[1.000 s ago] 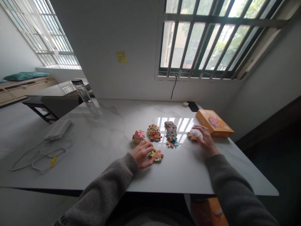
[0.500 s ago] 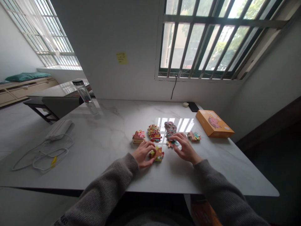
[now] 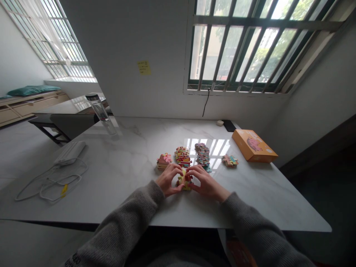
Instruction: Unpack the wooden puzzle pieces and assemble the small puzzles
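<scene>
Looking at small puzzle pile (image 3: 184,186) on surface (image 3: 186,211), directly between left hand (image 3: 167,181) and right hand (image 3: 207,181), about equally near each; showing no clear long axis; flanked by curled fingers (image 3: 196,171) from 2 sides, cannot tell whether gripping or merely touching

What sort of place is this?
Likely a home, dorm or study room; can't tell which. Signs: marble-patterned table, barred window, teal cushion on a low wood-toned unit.
</scene>
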`<state>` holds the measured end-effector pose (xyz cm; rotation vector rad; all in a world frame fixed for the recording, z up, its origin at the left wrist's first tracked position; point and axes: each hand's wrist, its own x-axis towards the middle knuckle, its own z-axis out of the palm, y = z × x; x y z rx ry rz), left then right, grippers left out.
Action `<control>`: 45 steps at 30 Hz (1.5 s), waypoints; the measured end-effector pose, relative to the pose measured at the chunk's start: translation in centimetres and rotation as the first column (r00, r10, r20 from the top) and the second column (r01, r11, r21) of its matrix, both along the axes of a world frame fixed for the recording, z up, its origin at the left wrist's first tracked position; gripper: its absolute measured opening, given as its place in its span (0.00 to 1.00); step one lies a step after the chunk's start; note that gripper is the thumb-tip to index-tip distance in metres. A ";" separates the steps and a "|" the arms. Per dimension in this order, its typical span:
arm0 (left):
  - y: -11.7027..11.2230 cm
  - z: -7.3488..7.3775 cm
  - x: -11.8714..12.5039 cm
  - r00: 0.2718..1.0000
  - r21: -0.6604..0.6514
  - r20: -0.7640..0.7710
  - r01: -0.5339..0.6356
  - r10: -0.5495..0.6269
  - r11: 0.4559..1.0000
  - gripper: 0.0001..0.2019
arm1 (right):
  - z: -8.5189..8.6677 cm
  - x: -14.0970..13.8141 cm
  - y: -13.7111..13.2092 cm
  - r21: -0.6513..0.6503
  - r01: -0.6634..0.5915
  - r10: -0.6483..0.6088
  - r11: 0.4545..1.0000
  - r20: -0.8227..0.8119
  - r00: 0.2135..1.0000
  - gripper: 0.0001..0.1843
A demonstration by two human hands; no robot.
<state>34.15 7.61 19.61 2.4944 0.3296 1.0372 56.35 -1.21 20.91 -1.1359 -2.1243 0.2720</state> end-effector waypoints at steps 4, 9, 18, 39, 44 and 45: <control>0.1 -0.4 0.1 1.000 -0.074 0.003 -0.013 0.014 0.997 0.21 | 0.4 -0.5 -0.2 -0.042 -0.001 -0.001 0.999 -0.060 0.998 0.13; 0.2 -0.6 0.0 0.998 -0.044 0.003 -0.060 0.060 0.997 0.21 | 1.2 2.2 -0.3 -0.009 0.141 -0.142 0.990 -0.051 0.989 0.18; 0.1 -0.3 -0.3 0.987 0.002 -0.158 -0.040 0.040 0.999 0.11 | -0.2 15.4 -0.2 0.097 0.588 -0.594 0.803 0.051 0.803 0.17; 0.2 -0.2 -0.4 0.989 -0.005 -0.143 -0.040 0.039 0.999 0.12 | -1.8 20.4 -0.7 -0.072 0.580 -0.570 0.811 0.120 0.813 0.20; 0.1 -0.4 -0.4 0.973 0.011 -0.229 -0.031 0.033 0.999 0.19 | -0.2 17.0 -0.9 0.186 0.663 -0.663 0.725 -0.074 0.745 0.14; 0.1 -0.5 -0.4 0.969 0.016 -0.244 -0.032 0.035 0.999 0.20 | 0.1 15.6 -0.8 0.223 0.666 -0.660 0.712 -0.111 0.743 0.12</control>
